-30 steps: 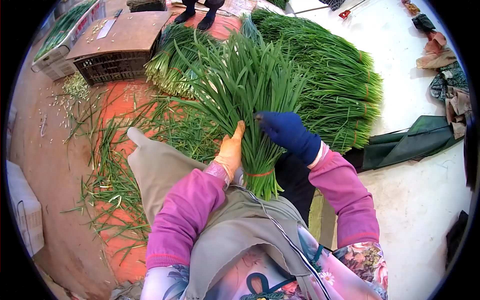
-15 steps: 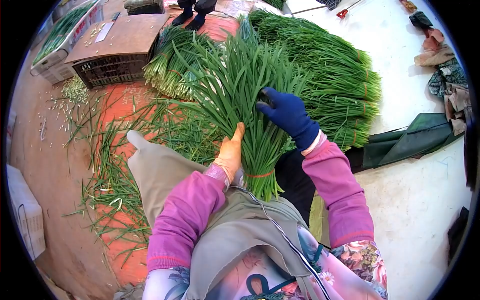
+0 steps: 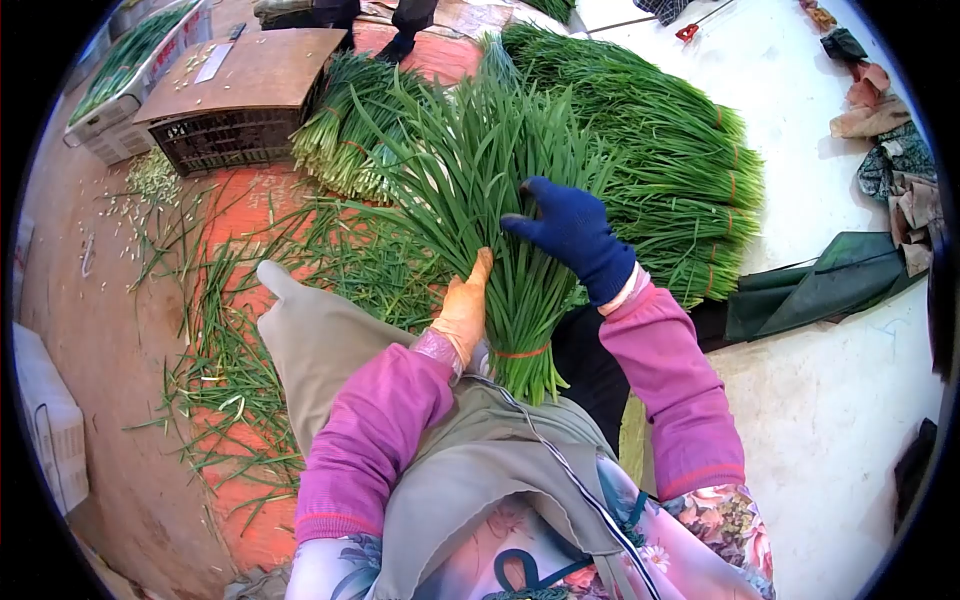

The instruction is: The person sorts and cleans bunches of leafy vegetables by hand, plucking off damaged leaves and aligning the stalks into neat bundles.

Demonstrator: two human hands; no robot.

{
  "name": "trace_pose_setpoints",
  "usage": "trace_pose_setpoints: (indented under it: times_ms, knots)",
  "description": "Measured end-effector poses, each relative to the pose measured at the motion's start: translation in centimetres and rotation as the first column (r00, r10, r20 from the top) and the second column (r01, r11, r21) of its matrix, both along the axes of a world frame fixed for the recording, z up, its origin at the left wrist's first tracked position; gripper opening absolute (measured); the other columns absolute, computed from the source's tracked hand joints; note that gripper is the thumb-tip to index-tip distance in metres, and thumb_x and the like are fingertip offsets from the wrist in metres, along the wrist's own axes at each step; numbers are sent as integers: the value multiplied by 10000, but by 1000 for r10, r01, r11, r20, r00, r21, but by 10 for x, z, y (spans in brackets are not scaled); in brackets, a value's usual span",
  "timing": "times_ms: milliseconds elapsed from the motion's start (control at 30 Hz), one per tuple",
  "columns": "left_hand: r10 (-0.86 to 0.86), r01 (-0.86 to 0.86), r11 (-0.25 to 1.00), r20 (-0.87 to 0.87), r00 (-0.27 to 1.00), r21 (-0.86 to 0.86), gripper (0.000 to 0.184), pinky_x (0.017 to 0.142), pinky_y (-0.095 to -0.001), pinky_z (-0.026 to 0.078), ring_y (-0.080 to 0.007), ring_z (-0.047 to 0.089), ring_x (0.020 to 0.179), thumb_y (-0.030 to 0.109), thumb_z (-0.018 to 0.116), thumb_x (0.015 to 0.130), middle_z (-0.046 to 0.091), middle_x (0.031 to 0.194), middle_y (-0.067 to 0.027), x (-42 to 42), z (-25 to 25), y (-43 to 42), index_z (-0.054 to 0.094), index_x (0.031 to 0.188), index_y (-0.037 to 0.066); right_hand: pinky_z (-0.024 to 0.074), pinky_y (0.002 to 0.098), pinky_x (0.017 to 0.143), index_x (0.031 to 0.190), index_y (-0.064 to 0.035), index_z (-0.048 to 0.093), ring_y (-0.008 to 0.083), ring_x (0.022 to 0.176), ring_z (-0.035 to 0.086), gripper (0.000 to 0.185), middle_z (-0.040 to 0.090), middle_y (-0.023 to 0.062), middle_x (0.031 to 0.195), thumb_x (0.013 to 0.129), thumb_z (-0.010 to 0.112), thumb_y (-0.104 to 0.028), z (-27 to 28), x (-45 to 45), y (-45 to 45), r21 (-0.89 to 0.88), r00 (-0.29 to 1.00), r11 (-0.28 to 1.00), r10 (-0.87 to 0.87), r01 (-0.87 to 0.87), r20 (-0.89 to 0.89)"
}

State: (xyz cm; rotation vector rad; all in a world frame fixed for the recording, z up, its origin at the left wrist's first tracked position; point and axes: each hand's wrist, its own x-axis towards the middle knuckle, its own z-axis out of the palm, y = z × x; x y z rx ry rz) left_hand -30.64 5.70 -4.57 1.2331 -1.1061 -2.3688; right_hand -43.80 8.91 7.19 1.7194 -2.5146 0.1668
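Note:
A large bunch of garlic chives (image 3: 515, 270) stands upright against my lap, its cut ends down and a red band (image 3: 522, 353) round its lower stems. My left hand (image 3: 464, 310), in an orange glove, grips the bunch from the left side; its thumb shows and the other fingers are hidden behind the leaves. In a dark blue knitted glove, my right hand (image 3: 572, 232) rests at the right side of the leaves, thumb and forefinger spread apart. Its remaining fingers are partly out of sight.
Banded chive bundles (image 3: 690, 170) lie in a pile beyond and to the right. More bundles (image 3: 345, 130) lie by a board-topped crate (image 3: 235, 100). Loose leaves (image 3: 235, 400) litter the red mat at left. A person's feet (image 3: 398, 45) show at the top.
My right hand has shifted slightly left, its thumb and forefinger now more visible over the leaves. The left hand keeps its grip on the bunch. The person's feet at the top have moved.

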Motion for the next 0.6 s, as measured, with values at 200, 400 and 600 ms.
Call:
trace_pose_setpoints:
  times_ms: [200, 400, 600]
  knots:
    - [47, -31, 997, -223, 974, 74, 771, 912, -279, 368, -238, 492, 1101, 555, 523, 813, 507, 1210, -163, 3, 9, 2, 436, 1213, -98, 482, 408, 590, 979, -69, 575, 328, 685, 619, 542, 628, 159, 745, 710, 627, -537, 3, 6, 1, 33, 999, 999, -33, 33, -6]
    - [-27, 12, 999, -342, 939, -46, 767, 927, -286, 364, -253, 492, 1105, 564, 523, 808, 509, 1209, -167, -21, -45, 4, 454, 1202, -91, 463, 388, 554, 889, -78, 602, 313, 623, 601, 469, 598, 123, 650, 703, 655, -505, -4, -1, -5, -80, 1000, 997, 21, -23, -21]
    - [-70, 61, 989, -68, 995, -131, 821, 952, -292, 336, -242, 458, 1130, 597, 480, 813, 503, 1216, -162, -2, -10, 1, 412, 1224, -110, 454, 383, 565, 793, -50, 613, 324, 629, 592, 379, 593, 150, 675, 746, 632, -425, -5, -7, -15, -38, 999, 999, 32, -31, 23]
